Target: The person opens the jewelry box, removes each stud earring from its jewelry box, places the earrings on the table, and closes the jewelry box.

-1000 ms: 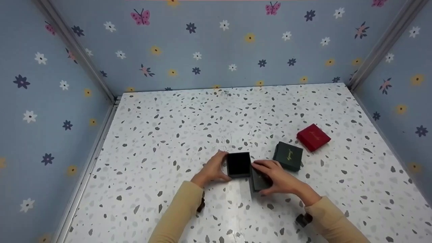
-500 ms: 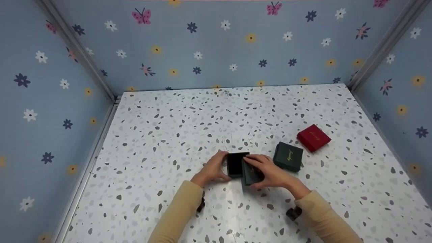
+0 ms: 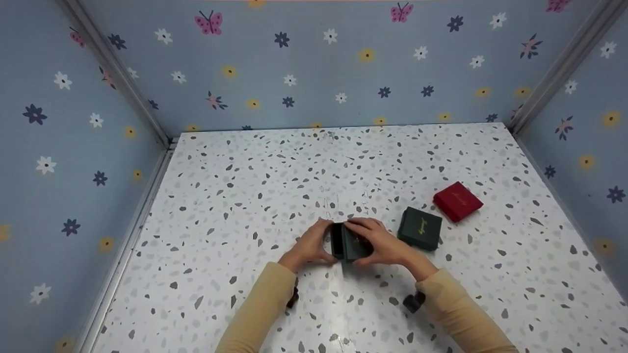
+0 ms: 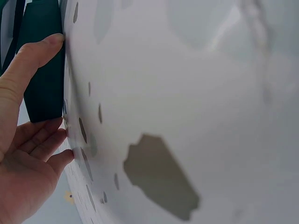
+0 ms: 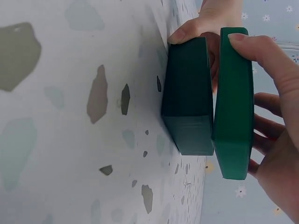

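Observation:
A dark green jewelry box base (image 3: 337, 242) with a black inside stands on the table. My left hand (image 3: 310, 245) holds it at its left side, thumb on the near wall (image 4: 44, 88) and fingers round the far side. Above the base, shifted right and slightly tilted, is the green lid (image 5: 235, 102). My right hand (image 3: 380, 243) grips this lid between thumb and fingers. The lid covers most of the base's opening in the head view; a narrow dark strip shows at the left. In the right wrist view a gap separates lid and base along part of their length.
A closed dark green box (image 3: 420, 228) with gold lettering lies to the right of my right hand. Behind it, further right, sits a red box (image 3: 457, 201) with gold lettering. Blue flowered panels (image 3: 314, 63) surround the speckled white table (image 3: 255, 171) at the back and sides.
My right hand has moved left with the lid, from beside the base to over it. My left hand has stayed on the base. The other two boxes have not moved.

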The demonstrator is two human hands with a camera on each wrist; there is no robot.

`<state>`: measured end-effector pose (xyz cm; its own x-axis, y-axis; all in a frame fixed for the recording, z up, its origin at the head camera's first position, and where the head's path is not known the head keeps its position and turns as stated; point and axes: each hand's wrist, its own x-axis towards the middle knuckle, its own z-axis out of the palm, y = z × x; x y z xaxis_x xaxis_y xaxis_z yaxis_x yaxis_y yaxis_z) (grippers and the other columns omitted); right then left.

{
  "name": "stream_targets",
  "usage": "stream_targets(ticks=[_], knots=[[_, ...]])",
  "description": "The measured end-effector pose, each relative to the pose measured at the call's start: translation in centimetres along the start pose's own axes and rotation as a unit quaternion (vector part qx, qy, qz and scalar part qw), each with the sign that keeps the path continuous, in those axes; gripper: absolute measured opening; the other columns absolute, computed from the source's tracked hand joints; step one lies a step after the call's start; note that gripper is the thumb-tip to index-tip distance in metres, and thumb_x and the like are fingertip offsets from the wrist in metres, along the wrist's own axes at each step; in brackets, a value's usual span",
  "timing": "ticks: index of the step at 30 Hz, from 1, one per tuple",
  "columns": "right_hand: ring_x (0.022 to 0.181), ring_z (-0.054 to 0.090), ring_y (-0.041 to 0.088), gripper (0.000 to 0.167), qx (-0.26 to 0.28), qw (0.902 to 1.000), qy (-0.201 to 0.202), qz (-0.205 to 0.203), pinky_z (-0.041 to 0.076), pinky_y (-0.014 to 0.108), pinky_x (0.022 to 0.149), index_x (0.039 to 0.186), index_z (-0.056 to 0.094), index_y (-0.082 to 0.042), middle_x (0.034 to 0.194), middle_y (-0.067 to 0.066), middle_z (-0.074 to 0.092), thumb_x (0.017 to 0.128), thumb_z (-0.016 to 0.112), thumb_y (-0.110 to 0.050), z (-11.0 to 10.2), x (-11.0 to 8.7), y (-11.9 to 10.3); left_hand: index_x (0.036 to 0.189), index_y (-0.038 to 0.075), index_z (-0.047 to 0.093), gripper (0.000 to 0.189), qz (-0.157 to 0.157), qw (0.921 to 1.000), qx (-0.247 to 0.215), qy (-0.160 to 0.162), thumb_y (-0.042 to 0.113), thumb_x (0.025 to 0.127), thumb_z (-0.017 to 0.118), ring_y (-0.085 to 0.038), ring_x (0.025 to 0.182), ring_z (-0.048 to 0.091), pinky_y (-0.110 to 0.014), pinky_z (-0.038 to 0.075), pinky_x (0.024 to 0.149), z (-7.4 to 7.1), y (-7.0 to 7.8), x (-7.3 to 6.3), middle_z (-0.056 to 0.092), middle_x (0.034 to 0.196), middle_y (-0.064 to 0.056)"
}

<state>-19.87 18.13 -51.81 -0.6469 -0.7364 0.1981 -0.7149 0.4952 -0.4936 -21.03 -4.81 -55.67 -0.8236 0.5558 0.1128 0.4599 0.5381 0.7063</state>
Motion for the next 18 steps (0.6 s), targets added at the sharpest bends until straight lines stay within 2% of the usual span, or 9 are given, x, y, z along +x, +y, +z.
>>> stream_targets(ticks=[6, 12, 18], knots=[[0.12, 0.031, 0.026, 0.086, 0.006, 0.9999, -0.003, -0.015, 0.027, 0.045, 0.096, 0.136, 0.035, -0.007, 0.134, 0.014, 0.033, 0.066, 0.074, -0.039, 0.1, 1.0, 0.2, 0.122, 0.002, 0.041, 0.085, 0.0, 1.0, 0.001, -0.004, 0.019, 0.052, 0.084, -0.02, 0.105, 0.045, -0.03, 0.035, 0.094, 0.0, -0.1, 0.1, 0.048, 0.115, -0.009], [0.122, 0.028, 0.027, 0.085, 0.025, 0.9995, -0.015, -0.008, 0.03, 0.045, 0.095, 0.137, 0.033, -0.009, 0.136, 0.016, 0.03, 0.068, 0.073, -0.039, 0.1, 1.8, 0.3, 0.123, 0.003, 0.042, 0.084, 0.004, 1.0, 0.003, -0.006, 0.02, 0.053, 0.084, -0.02, 0.105, 0.046, -0.03, 0.036, 0.093, 0.0, 0.0, 0.1, 0.048, 0.116, -0.009], [0.122, 0.027, 0.027, 0.086, 0.02, 0.9997, -0.015, 0.005, 0.03, 0.044, 0.095, 0.137, 0.033, -0.009, 0.136, 0.015, 0.031, 0.066, 0.074, -0.038, 0.5, 2.2, 0.4, 0.126, 0.003, 0.04, 0.087, -0.007, 0.9998, 0.008, -0.014, 0.019, 0.053, 0.084, -0.019, 0.108, 0.045, -0.029, 0.035, 0.094, -0.1, 0.1, 0.1, 0.047, 0.118, -0.009]])
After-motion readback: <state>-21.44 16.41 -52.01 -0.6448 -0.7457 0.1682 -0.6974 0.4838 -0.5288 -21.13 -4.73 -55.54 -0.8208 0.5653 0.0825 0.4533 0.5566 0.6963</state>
